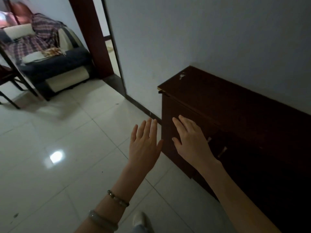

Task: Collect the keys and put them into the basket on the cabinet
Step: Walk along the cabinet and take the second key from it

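Note:
A dark brown wooden cabinet [227, 105] stands against the wall on the right. Small pale metal keys [182, 76] lie near the back left corner of its top. No basket is in view. My left hand [144, 145] is held out flat over the floor tiles, fingers apart, holding nothing; two bracelets sit on its wrist. My right hand [191, 140] is also flat and spread, empty, in front of the cabinet's left end, below its top.
White glossy floor tiles [58, 148] fill the left and middle. A doorway with a dark red frame [94, 39] opens to another room. A sofa with plaid cloth [50, 52] and dark chair legs [10, 98] stand at far left. The cabinet has metal handles [222, 151].

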### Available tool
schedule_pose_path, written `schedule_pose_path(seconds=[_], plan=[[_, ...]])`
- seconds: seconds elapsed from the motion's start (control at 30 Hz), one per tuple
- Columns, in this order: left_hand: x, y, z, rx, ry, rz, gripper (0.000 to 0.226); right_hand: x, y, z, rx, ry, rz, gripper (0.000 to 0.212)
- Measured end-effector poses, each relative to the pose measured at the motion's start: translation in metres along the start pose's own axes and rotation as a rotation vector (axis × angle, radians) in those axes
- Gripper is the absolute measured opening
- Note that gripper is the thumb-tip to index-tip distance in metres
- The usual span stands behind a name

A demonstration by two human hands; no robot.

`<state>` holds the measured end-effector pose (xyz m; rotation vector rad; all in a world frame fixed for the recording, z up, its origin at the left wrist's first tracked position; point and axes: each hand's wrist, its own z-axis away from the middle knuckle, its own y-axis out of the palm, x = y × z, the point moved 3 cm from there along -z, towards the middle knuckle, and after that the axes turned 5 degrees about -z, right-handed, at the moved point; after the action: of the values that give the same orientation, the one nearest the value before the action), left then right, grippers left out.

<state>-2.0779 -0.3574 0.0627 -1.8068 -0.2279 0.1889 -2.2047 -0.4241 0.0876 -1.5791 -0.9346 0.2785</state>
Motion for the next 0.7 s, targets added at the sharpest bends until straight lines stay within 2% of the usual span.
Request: schedule_pose_path(seconds=[0.37, 0.7], plan=[[0.139, 0.017, -0.068, 0.011, -0.027, 0.049, 0.069, 0.074, 0.057, -0.131, 0.000, -0.042, -0.027, 0.060], [0.201, 0.059, -0.175, -0.017, -0.037, 0.053, 0.072, 0.065, 0.102, -0.251, 0.038, -0.046, -0.002, 0.060]])
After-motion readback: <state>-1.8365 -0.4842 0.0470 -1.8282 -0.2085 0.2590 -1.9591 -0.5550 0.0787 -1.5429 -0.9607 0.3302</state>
